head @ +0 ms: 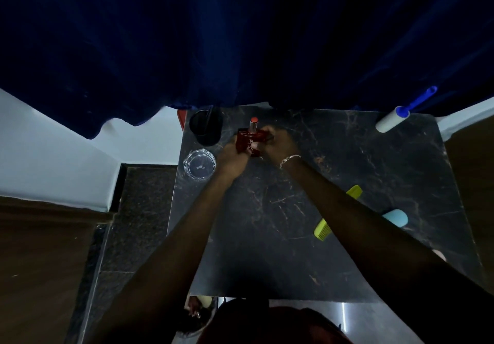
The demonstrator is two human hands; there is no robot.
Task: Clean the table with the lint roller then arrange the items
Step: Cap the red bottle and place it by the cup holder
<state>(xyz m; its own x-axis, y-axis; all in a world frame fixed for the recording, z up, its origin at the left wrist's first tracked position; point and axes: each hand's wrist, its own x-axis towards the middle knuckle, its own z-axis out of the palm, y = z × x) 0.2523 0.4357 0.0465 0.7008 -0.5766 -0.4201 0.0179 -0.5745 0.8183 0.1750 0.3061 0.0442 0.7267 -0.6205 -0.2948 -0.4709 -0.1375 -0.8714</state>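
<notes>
Dark marble table point(280, 236), black cup point(205, 128), glass ashtray point(199, 164), lint roller point(393, 120), green comb point(324, 230), pale blue case, perhaps point(397, 217)

- Two bare forearms enter from the bottom edge; no sleeves reach the wrists or forearms.
- Left hand point(232, 156): no ring, watch or band visible on the part that shows.
- Right hand point(276, 143): thin silver-coloured chain-link bracelet point(289, 159) sits around the wrist, links small and bright against the dim light.
- Reddish garment point(278, 325) shows at the bottom centre, at the person's torso; fabric detail too dark to tell.
- Fingernails too small and shadowed to describe.
</notes>
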